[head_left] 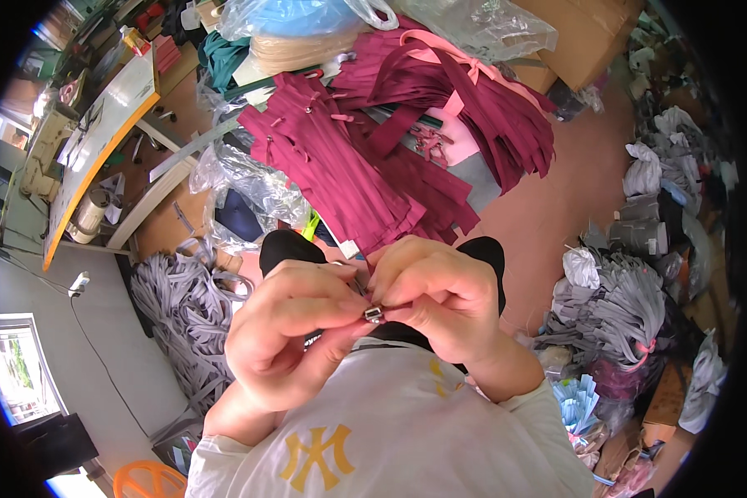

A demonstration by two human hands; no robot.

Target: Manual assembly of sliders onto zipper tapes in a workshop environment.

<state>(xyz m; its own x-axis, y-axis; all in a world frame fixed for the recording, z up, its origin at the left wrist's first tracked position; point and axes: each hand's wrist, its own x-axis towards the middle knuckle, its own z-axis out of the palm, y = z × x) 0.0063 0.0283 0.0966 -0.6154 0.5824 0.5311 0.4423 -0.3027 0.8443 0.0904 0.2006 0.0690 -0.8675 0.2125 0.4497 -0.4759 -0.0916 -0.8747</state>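
Observation:
Both of my hands meet in front of my chest, around a small silvery metal zipper slider [374,314]. My left hand [295,324] pinches it between thumb and index finger from the left. From the right, my right hand [440,303] is closed in a pinch against the slider's other side, where a thin dark red bit shows between thumb and finger. Just beyond my hands, a stack of burgundy zipper strips [340,166] lies with several small sliders and pulls on top. Another bundle of burgundy zippers [506,124] is tied with a pink strip [473,68].
Grey zipper tapes [183,315] are heaped on the floor at left, and a grey bundle [622,303] lies at right. A sewing table [100,158] stands far left. Clear plastic bags [249,191] and a cardboard box [589,37] are around the work surface.

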